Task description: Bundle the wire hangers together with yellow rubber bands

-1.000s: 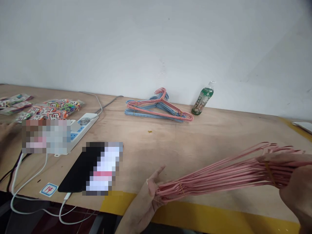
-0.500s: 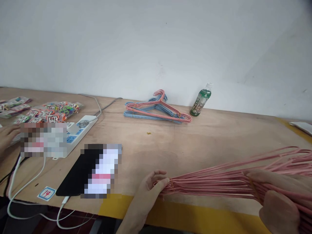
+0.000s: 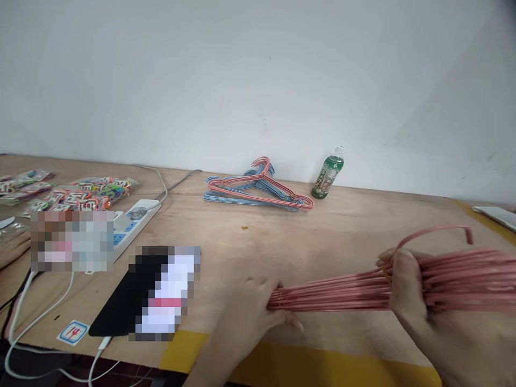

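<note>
A bundle of pink clothes hangers (image 3: 334, 293) lies across the front of the table, held in both hands. My left hand (image 3: 258, 309) is closed round its left end, beside a thin yellow-brown rubber band (image 3: 281, 295). My right hand (image 3: 409, 290) grips the bundle further right, its thumb on top near a second band (image 3: 386, 271). One pink hook curves up above that hand. The right part of the bundle is blurred. Behind, a stack of pink and blue hangers (image 3: 258, 185) lies near the wall.
A green-labelled bottle (image 3: 328, 174) stands at the back. On the left are a phone (image 3: 116, 301) on a white cable, a power strip (image 3: 139, 212) and bagged colourful items (image 3: 80, 193). Another person's hand (image 3: 14, 250) is at the left edge. A small yellow band (image 3: 244, 228) lies mid-table.
The pink bundle has turned and its wires are pressed closer together. My right hand has shifted left and rolled over, thumb now on top. My left hand has also turned over the end.
</note>
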Demonstrator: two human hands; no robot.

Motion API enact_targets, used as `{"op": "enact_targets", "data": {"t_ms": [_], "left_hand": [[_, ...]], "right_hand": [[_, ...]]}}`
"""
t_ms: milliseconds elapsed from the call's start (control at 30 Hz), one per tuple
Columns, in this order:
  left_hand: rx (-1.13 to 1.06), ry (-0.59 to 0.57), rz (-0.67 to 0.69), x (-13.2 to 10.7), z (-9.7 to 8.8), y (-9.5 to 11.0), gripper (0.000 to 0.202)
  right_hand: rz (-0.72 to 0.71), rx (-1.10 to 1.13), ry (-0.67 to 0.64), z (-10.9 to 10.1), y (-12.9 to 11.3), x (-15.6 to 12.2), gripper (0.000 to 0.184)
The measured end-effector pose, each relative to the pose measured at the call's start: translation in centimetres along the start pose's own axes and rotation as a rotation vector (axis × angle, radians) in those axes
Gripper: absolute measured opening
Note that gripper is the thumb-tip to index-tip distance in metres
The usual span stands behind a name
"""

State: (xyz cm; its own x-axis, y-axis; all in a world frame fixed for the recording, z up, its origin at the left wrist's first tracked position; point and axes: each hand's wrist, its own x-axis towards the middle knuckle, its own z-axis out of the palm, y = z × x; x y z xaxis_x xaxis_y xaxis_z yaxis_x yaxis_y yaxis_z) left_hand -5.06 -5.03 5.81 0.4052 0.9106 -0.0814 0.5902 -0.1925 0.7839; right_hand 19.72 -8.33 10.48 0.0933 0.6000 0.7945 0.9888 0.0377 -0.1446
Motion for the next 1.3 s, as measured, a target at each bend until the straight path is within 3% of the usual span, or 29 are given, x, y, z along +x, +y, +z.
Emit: {"op": "enact_targets", "data": {"t_ms": [67,133,200,300,400,567,733,1000,1133,1300], "left_hand": [[0.114,-0.057,0.050,0.6,-0.2,0.7,0.033],[0.096,-0.103,0.069,0.9,-0.2,1.1,0.040],[0.023,-0.084,0.076,0.7,-0.3,1.2,0.057],[-0.017,0.035,0.070,-0.2,-1.1,0.7,0.076],[-0.009,0.087,0.081,-1.8,-2.0,-0.1,0.070],[-0.101,0.046,0.013,-3.9,-2.0,-1.8,0.046],[-0.124,0.064,0.027,-3.7,-1.0,-2.7,0.033],[-0.004,0.019,-0.010,-2.6,0.4,-1.6,0.032],[-0.008,0.038,-0.049,-2.2,0.9,-1.6,0.049],[-0.046,0.009,-0.030,-1.3,1.9,-1.5,0.068]], "right_hand": [[-0.209,-0.180,0.079,0.7,-0.4,0.3,0.037],[-0.322,-0.259,0.147,1.4,-0.7,0.7,0.047],[-0.295,-0.248,0.157,2.0,-0.7,1.0,0.051],[-0.171,-0.150,0.102,2.4,-0.4,1.2,0.050],[-0.072,-0.046,0.029,2.6,-0.1,1.1,0.046],[0.011,-0.030,0.014,2.6,0.2,1.1,0.048],[-0.026,-0.054,0.035,2.6,0.2,1.0,0.048],[-0.096,-0.133,0.075,2.6,-0.6,0.8,0.054],[-0.157,-0.158,0.127,2.7,-1.1,0.9,0.052],[-0.170,-0.131,0.093,2.8,-1.6,1.2,0.047]]}}
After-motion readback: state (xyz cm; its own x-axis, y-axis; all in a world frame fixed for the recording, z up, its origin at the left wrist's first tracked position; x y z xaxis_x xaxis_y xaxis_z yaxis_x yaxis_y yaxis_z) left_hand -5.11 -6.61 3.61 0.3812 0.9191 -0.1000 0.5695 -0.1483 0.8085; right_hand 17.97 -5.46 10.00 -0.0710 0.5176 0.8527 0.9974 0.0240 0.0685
